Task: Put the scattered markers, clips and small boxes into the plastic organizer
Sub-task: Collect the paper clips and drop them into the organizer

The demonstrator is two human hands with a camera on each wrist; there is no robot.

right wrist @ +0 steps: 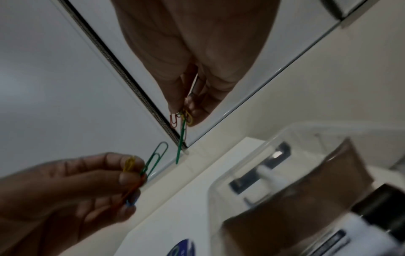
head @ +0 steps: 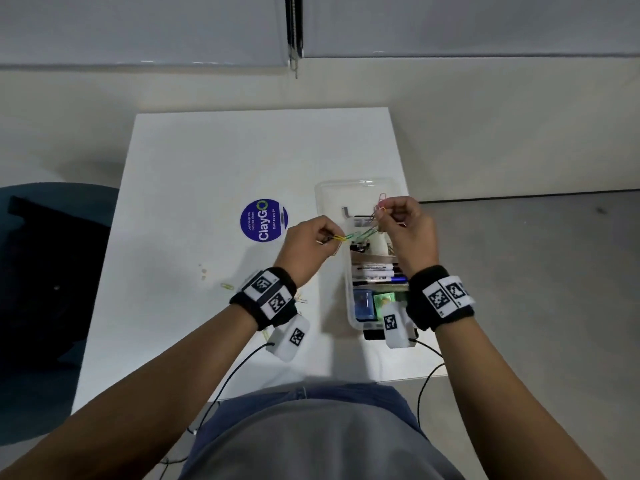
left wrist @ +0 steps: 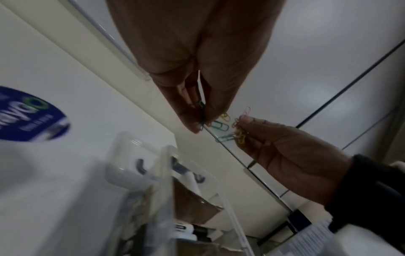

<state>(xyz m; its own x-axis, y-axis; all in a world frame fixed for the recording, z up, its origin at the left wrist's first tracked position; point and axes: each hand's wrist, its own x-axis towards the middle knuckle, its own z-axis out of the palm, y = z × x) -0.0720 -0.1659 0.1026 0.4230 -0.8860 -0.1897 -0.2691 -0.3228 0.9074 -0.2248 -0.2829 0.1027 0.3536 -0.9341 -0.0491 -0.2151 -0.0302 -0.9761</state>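
Both hands are raised over the far half of the clear plastic organizer [head: 349, 306]. My left hand [head: 327, 239] pinches a few coloured paper clips [head: 341, 238]; a green clip [right wrist: 156, 157] sticks out of its fingertips [left wrist: 198, 127]. My right hand [head: 384, 209] pinches another tangled bunch of clips [head: 377, 213], red, yellow and green [right wrist: 185, 117]. The two bunches seem linked by green clips between the hands. Inside the organizer lie several markers [head: 375, 271], a blue box [head: 363, 303] and a green box [head: 384, 299].
A few loose paper clips [head: 227, 286] lie on the white table [head: 207, 168] near my left wrist. A round blue sticker [head: 264, 220] is left of the organizer. The clear lid [head: 356, 188] lies open at the far end. A dark chair [head: 52, 271] stands at left.
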